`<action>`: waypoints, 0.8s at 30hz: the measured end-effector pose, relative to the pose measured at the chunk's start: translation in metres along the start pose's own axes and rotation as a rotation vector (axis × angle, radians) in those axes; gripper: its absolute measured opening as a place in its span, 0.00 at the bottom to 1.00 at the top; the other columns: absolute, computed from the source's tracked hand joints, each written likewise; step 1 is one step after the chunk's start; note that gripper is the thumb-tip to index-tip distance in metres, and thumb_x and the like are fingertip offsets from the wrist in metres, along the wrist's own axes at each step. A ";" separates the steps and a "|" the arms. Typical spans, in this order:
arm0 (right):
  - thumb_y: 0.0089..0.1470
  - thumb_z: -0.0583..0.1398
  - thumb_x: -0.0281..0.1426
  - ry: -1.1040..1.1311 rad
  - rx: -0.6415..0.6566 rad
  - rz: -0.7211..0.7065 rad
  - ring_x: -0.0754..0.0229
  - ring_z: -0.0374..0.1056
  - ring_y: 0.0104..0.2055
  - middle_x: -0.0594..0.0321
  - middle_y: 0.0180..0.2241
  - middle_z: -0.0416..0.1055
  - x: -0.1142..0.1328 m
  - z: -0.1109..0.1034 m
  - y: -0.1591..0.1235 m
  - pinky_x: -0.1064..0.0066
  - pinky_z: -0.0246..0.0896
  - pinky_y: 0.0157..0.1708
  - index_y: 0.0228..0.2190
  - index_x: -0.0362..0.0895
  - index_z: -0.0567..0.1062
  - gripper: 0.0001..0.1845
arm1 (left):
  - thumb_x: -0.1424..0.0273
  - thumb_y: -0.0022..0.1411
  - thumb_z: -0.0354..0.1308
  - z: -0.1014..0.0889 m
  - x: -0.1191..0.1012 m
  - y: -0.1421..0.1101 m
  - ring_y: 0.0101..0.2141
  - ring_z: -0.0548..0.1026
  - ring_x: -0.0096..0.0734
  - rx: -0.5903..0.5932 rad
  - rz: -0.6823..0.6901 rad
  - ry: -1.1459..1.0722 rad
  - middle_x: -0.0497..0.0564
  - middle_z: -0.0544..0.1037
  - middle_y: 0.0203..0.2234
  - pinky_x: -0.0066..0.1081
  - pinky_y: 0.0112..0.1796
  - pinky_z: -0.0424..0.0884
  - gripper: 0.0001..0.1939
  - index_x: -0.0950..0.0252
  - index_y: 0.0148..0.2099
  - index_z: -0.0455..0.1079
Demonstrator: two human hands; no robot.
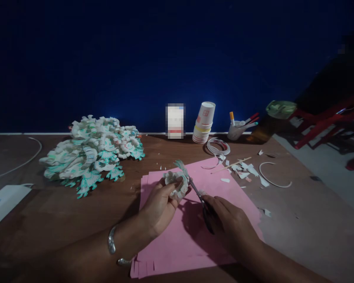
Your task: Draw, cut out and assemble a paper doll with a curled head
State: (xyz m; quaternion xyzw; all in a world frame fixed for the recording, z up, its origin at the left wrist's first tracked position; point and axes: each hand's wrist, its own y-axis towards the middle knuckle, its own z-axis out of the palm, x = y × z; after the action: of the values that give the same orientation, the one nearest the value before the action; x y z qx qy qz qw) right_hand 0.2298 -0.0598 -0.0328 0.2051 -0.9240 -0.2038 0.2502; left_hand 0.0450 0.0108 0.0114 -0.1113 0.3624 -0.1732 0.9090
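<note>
My left hand (pixel 162 202) is closed around a white paper flower shape (pixel 177 184) with curled edges, held above a pink paper stack (pixel 218 243). From its far side a pale green strip (pixel 181 166) sticks up. In my right hand (pixel 228 220) is a pair of dark scissors (pixel 205 208), my fingers round the handles. The blades point up and left, against the right edge of the paper flower shape; whether they are apart or closed I cannot tell. My left fingertips are partly hidden behind the paper.
A heap of white-and-green paper cutouts (pixel 97 153) lies left. Stacked paper cups (pixel 205 122), a tape roll (pixel 218 146), a cup of pens (pixel 234 130) and a lidded jar (pixel 264 125) stand behind. Paper scraps (pixel 249 169), a thin stick (pixel 238 161) and a power strip (pixel 7 204) lie around.
</note>
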 end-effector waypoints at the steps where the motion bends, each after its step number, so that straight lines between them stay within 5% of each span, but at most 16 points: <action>1: 0.58 0.53 0.21 -0.005 -0.002 -0.007 0.58 0.73 0.30 0.55 0.33 0.74 -0.001 0.000 0.000 0.70 0.68 0.28 0.53 0.40 0.68 0.21 | 0.84 0.52 0.64 0.000 0.001 -0.001 0.34 0.78 0.28 -0.013 -0.011 0.003 0.52 0.80 0.30 0.25 0.37 0.74 0.06 0.69 0.31 0.75; 11: 0.55 0.53 0.22 -0.085 0.043 -0.017 0.56 0.72 0.29 0.56 0.32 0.73 0.004 -0.008 0.001 0.68 0.66 0.25 0.55 0.40 0.69 0.25 | 0.82 0.49 0.68 0.007 -0.004 -0.004 0.24 0.69 0.18 0.053 0.062 0.046 0.44 0.73 0.23 0.18 0.26 0.65 0.09 0.66 0.32 0.74; 19: 0.58 0.53 0.21 -0.008 0.014 -0.019 0.57 0.72 0.28 0.56 0.32 0.74 -0.001 -0.007 0.001 0.69 0.68 0.26 0.52 0.39 0.69 0.21 | 0.81 0.49 0.68 -0.003 -0.002 -0.001 0.33 0.76 0.25 0.056 0.019 0.067 0.48 0.79 0.32 0.26 0.40 0.74 0.13 0.65 0.39 0.75; 24: 0.59 0.52 0.21 0.021 0.007 -0.034 0.59 0.71 0.28 0.57 0.30 0.74 -0.003 -0.007 0.001 0.71 0.67 0.27 0.53 0.39 0.69 0.20 | 0.78 0.49 0.70 -0.002 0.000 -0.003 0.34 0.77 0.29 0.057 -0.013 0.116 0.52 0.79 0.32 0.30 0.40 0.74 0.09 0.68 0.34 0.75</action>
State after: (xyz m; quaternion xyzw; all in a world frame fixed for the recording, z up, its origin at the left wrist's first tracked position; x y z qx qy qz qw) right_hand 0.2358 -0.0592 -0.0278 0.2237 -0.9184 -0.2024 0.2558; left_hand 0.0425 0.0075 0.0109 -0.0773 0.4085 -0.1954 0.8882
